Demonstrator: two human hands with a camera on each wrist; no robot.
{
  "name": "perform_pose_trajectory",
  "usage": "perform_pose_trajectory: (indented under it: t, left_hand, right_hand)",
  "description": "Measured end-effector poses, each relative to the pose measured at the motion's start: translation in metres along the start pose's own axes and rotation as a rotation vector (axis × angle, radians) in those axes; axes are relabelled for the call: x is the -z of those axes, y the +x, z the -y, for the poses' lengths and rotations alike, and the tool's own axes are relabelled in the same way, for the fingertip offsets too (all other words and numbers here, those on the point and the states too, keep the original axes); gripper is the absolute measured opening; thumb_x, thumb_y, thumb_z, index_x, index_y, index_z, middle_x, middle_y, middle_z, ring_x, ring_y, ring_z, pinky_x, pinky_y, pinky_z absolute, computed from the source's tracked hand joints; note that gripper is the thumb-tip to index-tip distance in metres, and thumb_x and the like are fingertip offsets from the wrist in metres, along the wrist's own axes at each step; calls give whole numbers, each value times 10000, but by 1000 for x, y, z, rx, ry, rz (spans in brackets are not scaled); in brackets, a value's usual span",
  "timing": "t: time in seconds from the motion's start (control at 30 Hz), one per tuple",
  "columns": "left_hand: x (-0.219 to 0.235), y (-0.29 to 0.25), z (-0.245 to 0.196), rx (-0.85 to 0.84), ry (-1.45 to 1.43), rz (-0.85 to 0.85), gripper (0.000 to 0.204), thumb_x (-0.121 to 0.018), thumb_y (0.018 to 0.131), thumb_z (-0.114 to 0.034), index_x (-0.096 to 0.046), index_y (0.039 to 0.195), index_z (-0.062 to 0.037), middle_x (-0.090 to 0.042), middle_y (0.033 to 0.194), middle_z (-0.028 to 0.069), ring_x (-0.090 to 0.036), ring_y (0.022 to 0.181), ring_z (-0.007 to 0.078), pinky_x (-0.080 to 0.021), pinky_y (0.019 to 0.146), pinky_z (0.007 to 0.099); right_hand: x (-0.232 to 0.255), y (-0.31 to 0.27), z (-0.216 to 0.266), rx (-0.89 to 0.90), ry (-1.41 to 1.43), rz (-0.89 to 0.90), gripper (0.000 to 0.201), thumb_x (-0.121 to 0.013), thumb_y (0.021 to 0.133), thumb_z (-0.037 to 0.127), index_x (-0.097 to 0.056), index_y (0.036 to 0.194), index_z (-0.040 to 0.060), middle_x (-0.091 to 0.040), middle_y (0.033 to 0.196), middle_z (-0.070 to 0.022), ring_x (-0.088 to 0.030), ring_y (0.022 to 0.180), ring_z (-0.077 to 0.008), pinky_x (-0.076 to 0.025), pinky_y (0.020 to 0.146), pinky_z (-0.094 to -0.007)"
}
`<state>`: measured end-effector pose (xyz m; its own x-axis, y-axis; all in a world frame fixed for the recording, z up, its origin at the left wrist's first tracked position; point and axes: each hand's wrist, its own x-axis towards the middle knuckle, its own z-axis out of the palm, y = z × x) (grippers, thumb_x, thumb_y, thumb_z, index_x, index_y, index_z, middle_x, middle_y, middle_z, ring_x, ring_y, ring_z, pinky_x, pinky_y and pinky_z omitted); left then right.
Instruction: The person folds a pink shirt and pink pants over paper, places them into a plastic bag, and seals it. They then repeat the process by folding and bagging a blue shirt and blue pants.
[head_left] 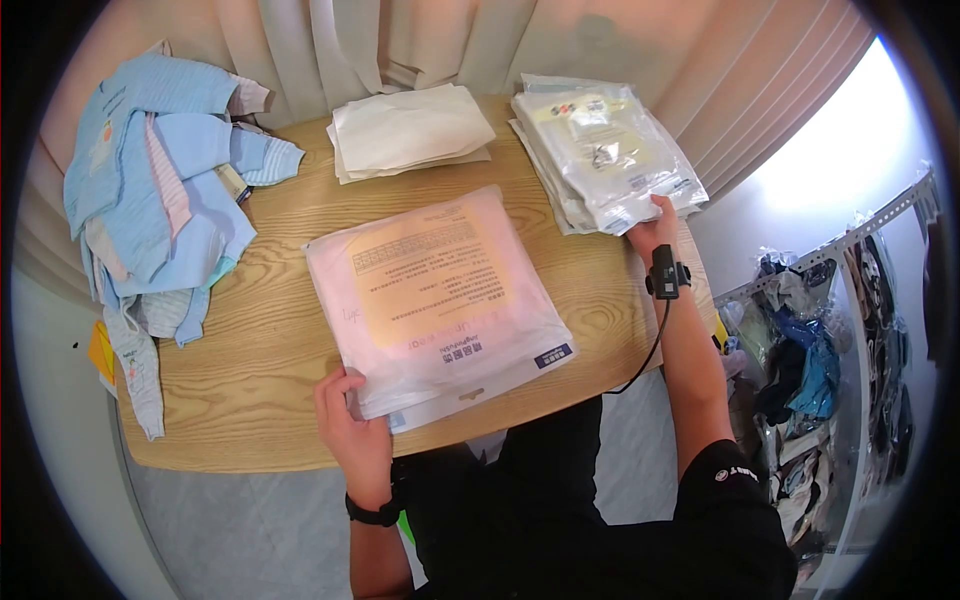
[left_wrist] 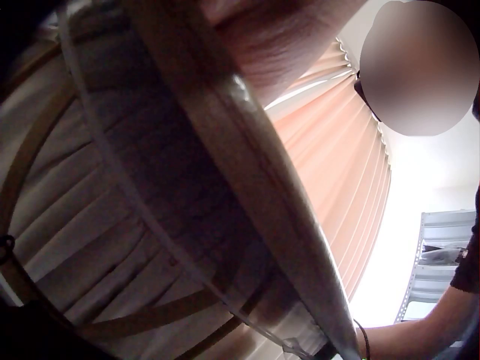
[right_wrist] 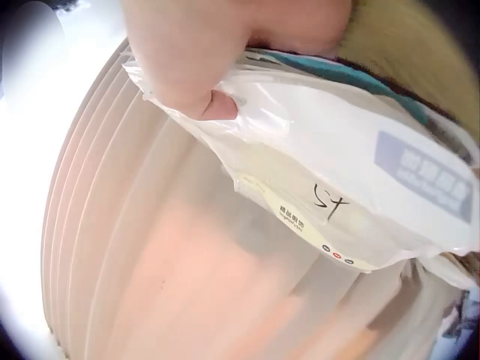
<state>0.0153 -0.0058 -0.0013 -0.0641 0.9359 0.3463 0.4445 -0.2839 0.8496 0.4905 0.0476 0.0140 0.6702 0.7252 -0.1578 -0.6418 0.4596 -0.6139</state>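
Blue clothes [head_left: 160, 150] and white sheets [head_left: 410, 130] beyond the pink package [head_left: 440, 290], hands [head_left: 355, 425] [head_left: 655, 232] pinching it and clear bags [head_left: 600, 150].

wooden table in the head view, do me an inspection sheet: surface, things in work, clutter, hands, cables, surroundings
Surface: light wooden table, no damage seen on the visible part
Things in work: clear plastic bag with pink contents at the near edge; stack of clear and white plastic packets at the far right
Clutter: heap of light blue and pink knit clothes at the left; loose white sheets at the back
Hands: left hand grips the pink bag's near left corner; right hand pinches the packet stack's near edge
Cables: thin black cable from the right wrist device
Surroundings: pleated curtain behind, metal rack with bagged clothes at right
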Motion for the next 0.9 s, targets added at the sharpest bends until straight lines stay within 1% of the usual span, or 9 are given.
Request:
perform_pose_trajectory:
  t: [0.03, 0.07, 0.27, 0.4, 0.47, 0.53, 0.6, 0.77, 0.9]
  left_hand:
    - [0, 0, 2, -6, 21, 2, 274, -668, 738, 77, -561, 968, -27, -566, 1081, 165, -578, 1008, 332, -463, 881, 364]
    - [0, 0, 2, -10, 43, 4, 269, -667, 740, 76, -561, 965, -26, -567, 1080, 164, -578, 1008, 331, -462, 882, 364]
    - [0, 0, 2, 12, 7, -2, 264, -669, 739, 73, -562, 958, -27, -572, 1076, 168, -581, 1003, 333, -464, 877, 365]
    - [0, 0, 3, 4, 26, -1, 262, -671, 738, 67, -564, 958, -28, -574, 1075, 170, -585, 994, 334, -466, 873, 365]
    - [0, 0, 4, -10, 35, 3, 263, -674, 737, 62, -566, 958, -29, -574, 1078, 171, -588, 985, 335, -468, 871, 367]
    - [0, 0, 5, -3, 34, 1, 263, -673, 736, 62, -566, 958, -29, -573, 1078, 173, -585, 989, 339, -466, 874, 370]
    - [-1, -1, 6, 4, 33, 7, 263, -672, 735, 63, -567, 957, -29, -572, 1077, 174, -582, 993, 343, -465, 876, 373]
    - [-1, -2, 7, -3, 37, 10, 275, -664, 733, 65, -565, 972, -29, -560, 1097, 184, -565, 1021, 357, -457, 890, 379]
    - [1, -1, 7, -9, 51, 14, 279, -663, 734, 65, -564, 978, -28, -558, 1101, 183, -565, 1024, 350, -453, 898, 374]
  right_hand:
    - [3, 3, -4, -19, -21, -37, 607, -525, 813, 106, -341, 1378, -13, -459, 1357, -174, -457, 1257, -353, -353, 1093, -500]
    - [4, 4, -4, -22, -28, 14, 608, -517, 817, 113, -329, 1379, -24, -451, 1357, -179, -448, 1262, -356, -352, 1094, -500]
    - [13, -10, 4, -44, -6, -43, 615, -520, 822, 143, -329, 1380, -32, -451, 1365, -178, -436, 1271, -360, -320, 1112, -500]
    - [29, -46, 18, -8, -25, -118, 625, -535, 822, 169, -341, 1383, -27, -443, 1390, -177, -426, 1283, -356, -299, 1120, -497]
    - [46, -61, 30, 5, -35, -92, 623, -535, 823, 173, -344, 1382, -27, -447, 1388, -174, -426, 1283, -355, -302, 1117, -497]
    - [46, -82, 34, 15, -45, -68, 622, -536, 824, 176, -348, 1381, -27, -451, 1386, -172, -426, 1284, -355, -306, 1114, -496]
    - [31, -109, 42, 94, -162, -121, 615, -533, 830, 181, -352, 1378, -29, -458, 1381, -168, -436, 1275, -354, -312, 1108, -495]
    - [60, -109, 54, 81, -96, -98, 566, -528, 852, 159, -377, 1366, -24, -471, 1375, -154, -453, 1262, -339, -322, 1099, -483]
    - [61, -109, 53, 70, -111, -82, 506, -565, 902, 128, -393, 1358, -7, -471, 1375, -130, -450, 1269, -296, -321, 1103, -429]
